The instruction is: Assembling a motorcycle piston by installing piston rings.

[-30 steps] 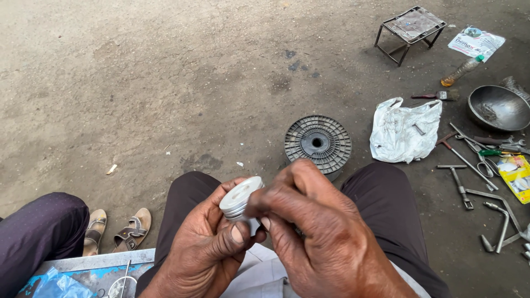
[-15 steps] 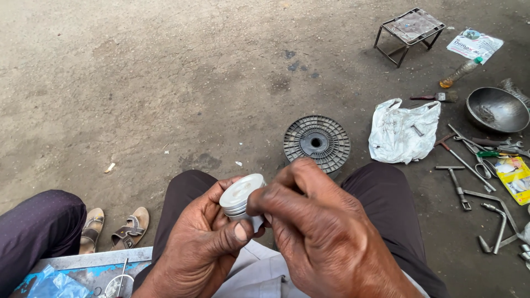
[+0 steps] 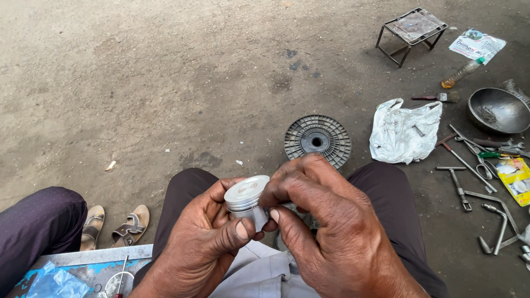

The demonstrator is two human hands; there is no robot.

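A small silver piston with a flat round top sits between both my hands, over my lap. My left hand cups it from below, thumb pressed on its side. My right hand comes in from the right, its fingertips pinching the piston's upper edge where the ring grooves run. The piston's lower part is hidden by my fingers. On the ground just beyond my knees lies a round grey finned disc.
A crumpled white plastic bag lies right of the disc. Several wrenches and a T-handle tool are spread at the right, with a metal bowl, a bottle and a small metal stand. Another person's leg and sandals are at left.
Both hands stay on the piston; my right fingers have shifted slightly along its rim. The view barely moved.
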